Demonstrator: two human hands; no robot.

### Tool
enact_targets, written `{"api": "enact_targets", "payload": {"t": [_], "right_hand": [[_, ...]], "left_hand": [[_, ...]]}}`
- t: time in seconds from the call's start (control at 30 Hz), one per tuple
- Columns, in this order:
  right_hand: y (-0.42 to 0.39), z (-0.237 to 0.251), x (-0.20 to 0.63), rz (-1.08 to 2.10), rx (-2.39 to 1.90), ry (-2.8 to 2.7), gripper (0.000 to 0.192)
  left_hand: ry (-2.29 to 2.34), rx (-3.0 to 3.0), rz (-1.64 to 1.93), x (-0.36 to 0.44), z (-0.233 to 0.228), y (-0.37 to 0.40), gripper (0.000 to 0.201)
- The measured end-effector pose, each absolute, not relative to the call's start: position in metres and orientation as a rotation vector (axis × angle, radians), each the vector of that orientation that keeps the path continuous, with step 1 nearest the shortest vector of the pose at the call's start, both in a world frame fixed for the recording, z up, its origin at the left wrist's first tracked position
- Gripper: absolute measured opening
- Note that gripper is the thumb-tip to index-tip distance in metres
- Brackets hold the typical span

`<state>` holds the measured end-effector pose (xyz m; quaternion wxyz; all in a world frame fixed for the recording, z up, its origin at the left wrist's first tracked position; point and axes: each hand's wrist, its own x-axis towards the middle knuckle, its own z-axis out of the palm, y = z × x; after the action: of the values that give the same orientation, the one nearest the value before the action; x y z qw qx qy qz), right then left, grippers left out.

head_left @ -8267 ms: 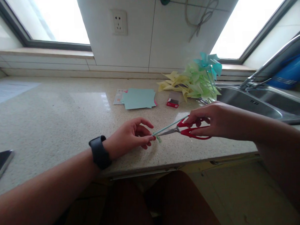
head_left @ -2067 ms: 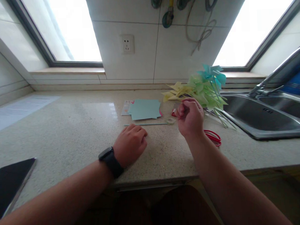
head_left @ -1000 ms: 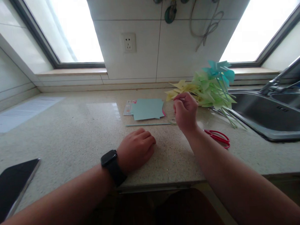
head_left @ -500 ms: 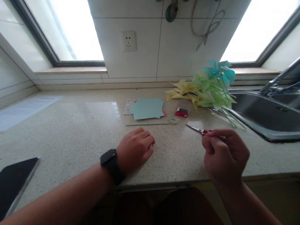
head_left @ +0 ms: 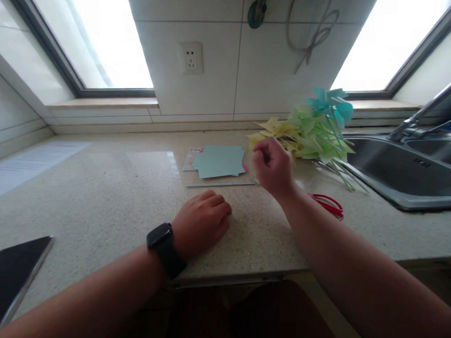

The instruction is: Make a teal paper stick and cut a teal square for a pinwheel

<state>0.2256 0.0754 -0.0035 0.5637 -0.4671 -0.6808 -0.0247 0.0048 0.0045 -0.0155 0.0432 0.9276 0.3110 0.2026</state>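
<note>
Home kitchen. Speckled stone countertop (head_left: 99,194), steel sink (head_left: 405,181) with faucet (head_left: 421,110), tiled wall (head_left: 221,69), wall socket (head_left: 191,58).

The right hand (head_left: 273,168) is motion-blurred, so whether its curled fingers pinch anything cannot be told, and it hides whatever lies on the countertop (head_left: 99,194) behind it. The right end of the thin straw (head_left: 220,184) vanishes behind that hand. The red scissors (head_left: 329,206) show only their handles (the blades are covered by the forearm). The phone (head_left: 13,273), sink (head_left: 405,176) and faucet (head_left: 424,108) are cut by the frame's edges. The hanging utensils (head_left: 258,8) are cropped at the top.
</note>
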Motion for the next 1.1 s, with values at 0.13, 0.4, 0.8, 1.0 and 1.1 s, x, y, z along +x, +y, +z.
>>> {"api": "enact_targets", "payload": {"t": [0.13,0.4,0.8,1.0,1.1], "right_hand": [[0.099,-0.01,0.218,-0.123,-1.206,-1.962,0.026],[0.098,-0.022,0.227,-0.201,-1.384,-2.388,0.035],[0.096,-0.016,0.227,-0.338,-1.406,-2.237,0.024],[0.082,-0.003,0.229,-0.335,-1.306,-2.019,0.02],[0.058,0.005,0.23,-0.339,-1.212,-1.941,0.018]], "left_hand": [[0.955,2.835,0.618,0.004,-0.014,0.004,0.014],[0.955,2.811,0.635,0.003,-0.014,0.004,0.013],[0.963,2.761,0.668,0.003,-0.014,0.005,0.013],[0.993,2.723,0.718,0.002,-0.014,0.006,0.017],[1.006,2.717,0.738,0.002,-0.015,0.006,0.017]]}}
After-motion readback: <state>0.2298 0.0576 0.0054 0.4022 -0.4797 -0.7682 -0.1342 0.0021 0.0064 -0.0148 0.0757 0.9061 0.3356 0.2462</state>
